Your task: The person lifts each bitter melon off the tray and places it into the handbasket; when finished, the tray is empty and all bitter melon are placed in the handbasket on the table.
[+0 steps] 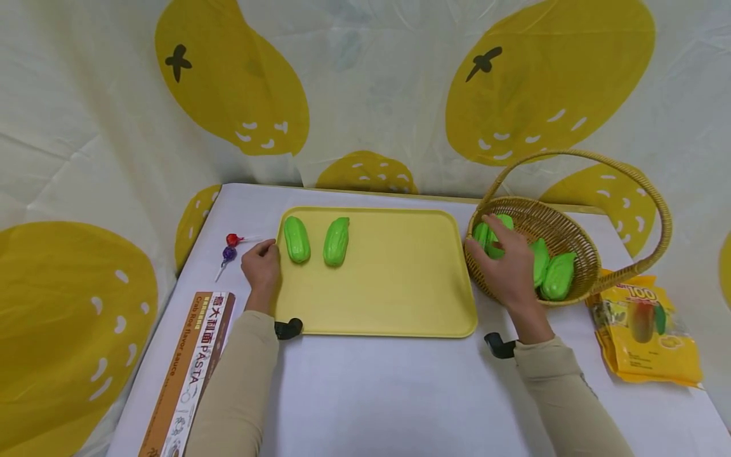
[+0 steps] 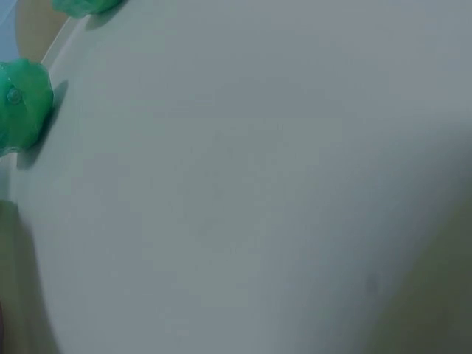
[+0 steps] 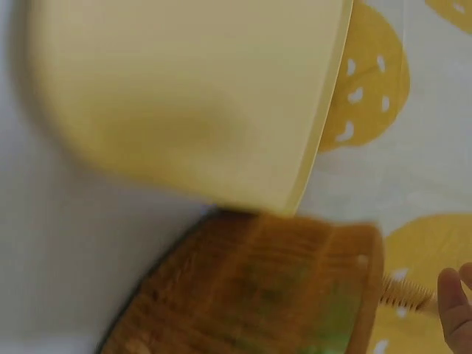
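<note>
Right of the yellow tray [image 1: 388, 304], the right grip [image 1: 508, 270] hangs over a wicker basket [image 1: 565, 228], thumb and fingers spread around bright green gourds [image 1: 558, 277] inside; contact is unclear. Two more gourds [image 1: 336, 242] lie in the tray's far left part, open floor stretching to its right rim. At its left rim, the left grip [image 1: 262, 270] has curled fingers; whether they pinch it, I cannot tell.

2 green vegetables [image 2: 23, 107] on pale tray [image 2: 206, 184]
</note>
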`<state>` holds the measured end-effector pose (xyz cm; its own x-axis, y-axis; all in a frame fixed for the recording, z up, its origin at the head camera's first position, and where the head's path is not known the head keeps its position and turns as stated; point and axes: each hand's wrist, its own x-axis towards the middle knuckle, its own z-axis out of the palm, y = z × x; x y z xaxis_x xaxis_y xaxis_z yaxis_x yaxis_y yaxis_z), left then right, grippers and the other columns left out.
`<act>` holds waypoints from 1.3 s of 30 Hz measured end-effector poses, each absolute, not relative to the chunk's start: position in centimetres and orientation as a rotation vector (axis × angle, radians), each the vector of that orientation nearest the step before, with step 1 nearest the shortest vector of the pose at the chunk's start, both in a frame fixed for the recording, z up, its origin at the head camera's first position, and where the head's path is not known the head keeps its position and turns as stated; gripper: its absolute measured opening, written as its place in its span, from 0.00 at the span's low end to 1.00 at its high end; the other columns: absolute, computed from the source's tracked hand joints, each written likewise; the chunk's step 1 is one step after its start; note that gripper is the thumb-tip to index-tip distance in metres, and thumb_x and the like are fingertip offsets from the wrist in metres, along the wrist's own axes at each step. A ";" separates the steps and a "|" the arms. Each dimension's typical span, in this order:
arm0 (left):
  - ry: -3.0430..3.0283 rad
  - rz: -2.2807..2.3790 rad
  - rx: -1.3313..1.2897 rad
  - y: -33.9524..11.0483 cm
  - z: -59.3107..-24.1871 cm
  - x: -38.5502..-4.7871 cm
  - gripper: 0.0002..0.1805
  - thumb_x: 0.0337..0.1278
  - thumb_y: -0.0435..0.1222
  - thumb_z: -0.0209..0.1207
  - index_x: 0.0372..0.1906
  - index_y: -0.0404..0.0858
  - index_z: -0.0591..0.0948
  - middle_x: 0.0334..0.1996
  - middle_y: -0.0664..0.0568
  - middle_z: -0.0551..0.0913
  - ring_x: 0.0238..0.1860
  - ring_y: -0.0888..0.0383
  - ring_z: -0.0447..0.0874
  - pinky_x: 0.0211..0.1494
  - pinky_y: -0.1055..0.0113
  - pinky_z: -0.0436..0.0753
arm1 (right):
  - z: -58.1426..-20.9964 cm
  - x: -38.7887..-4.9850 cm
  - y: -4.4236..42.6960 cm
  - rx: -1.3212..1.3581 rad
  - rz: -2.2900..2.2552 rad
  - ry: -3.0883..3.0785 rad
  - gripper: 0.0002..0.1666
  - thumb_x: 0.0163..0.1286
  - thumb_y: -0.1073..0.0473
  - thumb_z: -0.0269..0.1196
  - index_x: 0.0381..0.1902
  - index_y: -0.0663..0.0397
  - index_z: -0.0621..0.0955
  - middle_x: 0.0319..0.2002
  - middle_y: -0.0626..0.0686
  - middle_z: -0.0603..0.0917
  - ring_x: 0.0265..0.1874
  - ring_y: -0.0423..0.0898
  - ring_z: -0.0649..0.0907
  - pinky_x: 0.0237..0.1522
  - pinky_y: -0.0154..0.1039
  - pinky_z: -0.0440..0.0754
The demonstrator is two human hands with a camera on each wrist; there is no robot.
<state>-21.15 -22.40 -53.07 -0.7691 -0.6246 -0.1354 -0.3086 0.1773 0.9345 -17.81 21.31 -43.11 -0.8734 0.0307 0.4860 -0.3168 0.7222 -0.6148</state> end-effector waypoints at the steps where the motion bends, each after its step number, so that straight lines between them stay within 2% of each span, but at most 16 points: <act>1: -2.178 -1.624 0.894 -22.4 -53.1 -21.1 0.17 0.71 0.35 0.56 0.57 0.35 0.86 0.58 0.39 0.85 0.60 0.47 0.80 0.67 0.55 0.79 | -43.1 -17.9 20.8 0.226 1.010 -2.473 0.32 0.66 0.58 0.70 0.67 0.59 0.78 0.68 0.64 0.78 0.53 0.67 0.82 0.48 0.51 0.84; 3: -2.176 -1.628 0.896 -22.4 -53.1 -21.1 0.17 0.71 0.35 0.56 0.57 0.35 0.86 0.58 0.40 0.85 0.60 0.47 0.80 0.67 0.55 0.79 | -43.2 -18.0 19.8 0.250 1.025 -2.503 0.34 0.66 0.57 0.71 0.68 0.58 0.77 0.68 0.65 0.77 0.52 0.67 0.83 0.49 0.61 0.82; 5: -2.175 -1.630 0.894 -22.4 -53.1 -21.2 0.17 0.71 0.35 0.56 0.57 0.34 0.86 0.57 0.39 0.85 0.60 0.47 0.80 0.67 0.55 0.79 | -43.1 -18.2 18.7 0.290 1.053 -2.533 0.35 0.67 0.56 0.70 0.69 0.58 0.76 0.68 0.67 0.77 0.54 0.68 0.82 0.50 0.63 0.82; 12: -2.175 -1.628 0.887 -22.4 -52.9 -21.2 0.17 0.70 0.34 0.56 0.56 0.34 0.86 0.57 0.39 0.85 0.59 0.46 0.81 0.65 0.54 0.79 | -43.0 -19.1 14.9 0.416 1.214 -2.649 0.40 0.70 0.49 0.68 0.75 0.55 0.69 0.70 0.65 0.75 0.68 0.63 0.76 0.59 0.57 0.83; 20: -2.171 -1.577 0.867 -22.3 -52.9 -21.5 0.16 0.66 0.33 0.57 0.53 0.33 0.87 0.53 0.37 0.88 0.54 0.47 0.83 0.59 0.56 0.79 | -43.6 -19.6 11.7 0.456 1.330 -2.740 0.42 0.71 0.45 0.66 0.77 0.49 0.67 0.74 0.60 0.71 0.71 0.60 0.74 0.62 0.53 0.82; 26: -2.172 -1.571 0.877 -22.6 -53.0 -21.4 0.16 0.66 0.33 0.57 0.53 0.34 0.88 0.53 0.38 0.88 0.55 0.47 0.83 0.61 0.55 0.80 | -43.8 -20.1 9.6 0.468 1.411 -2.754 0.43 0.70 0.44 0.67 0.78 0.46 0.66 0.76 0.58 0.69 0.71 0.61 0.73 0.63 0.52 0.82; 39: -2.175 -1.577 0.868 -22.7 -53.2 -21.4 0.16 0.66 0.34 0.57 0.53 0.34 0.87 0.53 0.38 0.88 0.56 0.47 0.82 0.62 0.55 0.79 | -45.0 -21.0 6.1 0.492 1.446 -2.843 0.43 0.70 0.42 0.66 0.78 0.48 0.66 0.77 0.55 0.69 0.75 0.55 0.69 0.66 0.56 0.79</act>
<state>-21.43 -22.65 -53.19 -0.7655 -0.6366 -0.0937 -0.2867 0.2071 0.9354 -20.97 6.06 -44.99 -0.9499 -0.3066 0.0606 -0.2295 0.5530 -0.8010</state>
